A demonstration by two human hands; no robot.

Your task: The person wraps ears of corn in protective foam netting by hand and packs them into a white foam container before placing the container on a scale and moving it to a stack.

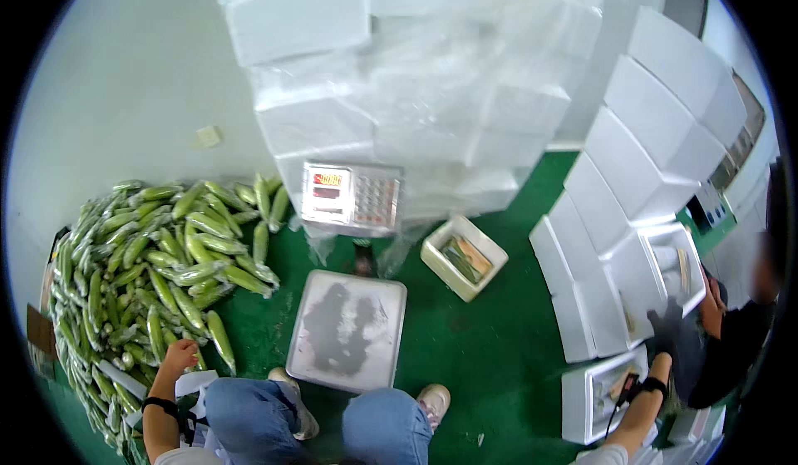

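Observation:
My left hand (181, 354) is at the near edge of a big heap of green-husked corn cobs (187, 265), many in clear plastic film. Its fingers are partly curled against one cob (201, 359); whether they grip it is hidden. Far to the right, my right hand (666, 328), apparently in a dark grey glove, reaches past an open white foam box (576, 406). Its fingers look spread and nothing shows in them, though the area is blurred. Before my knees lies the stained platform (343, 334) of a floor scale, with its lit display and keypad (352, 197) behind.
A small open foam box (464, 259) with green items inside stands right of the scale. White foam boxes wrapped in plastic film (424, 91) rise behind it. More foam boxes (623, 197) are stacked at right, beside another person (735, 346), whose hand touches an open box (648, 247).

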